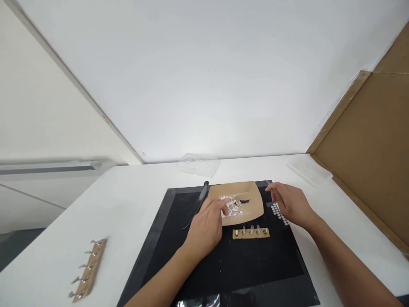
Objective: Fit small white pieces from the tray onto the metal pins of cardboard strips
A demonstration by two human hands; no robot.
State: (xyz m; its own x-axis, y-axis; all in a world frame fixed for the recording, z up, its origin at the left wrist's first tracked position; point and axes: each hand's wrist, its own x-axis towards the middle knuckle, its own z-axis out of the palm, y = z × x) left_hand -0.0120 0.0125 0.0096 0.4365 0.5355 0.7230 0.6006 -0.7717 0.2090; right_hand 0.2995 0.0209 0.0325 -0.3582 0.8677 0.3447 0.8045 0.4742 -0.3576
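My left hand (pixel 206 226) rests at the left side of a tan, tray-like sheet (pixel 254 213), its index finger stretched over a pile of small white pieces (pixel 234 208). No object shows clearly in that hand. My right hand (pixel 290 204) is at the sheet's right, fingers curled together near the mat's far corner. What it pinches, if anything, is too small to make out. Below its fingers lies a sheet of white oval stickers (pixel 279 213), partly covered. In front of the tan sheet, a wooden strip (pixel 240 236) carries several small upright clear or white pieces.
A black mat (pixel 243 268) lies on the white table (pixel 128 204). Black tweezers (pixel 200 201) rest at the mat's left. Another strip with metal clips (pixel 91 273) stands left. Clear plastic (pixel 198 165) and a shallow clear lid (pixel 309 168) lie behind. Cardboard (pixel 367 149) borders the right.
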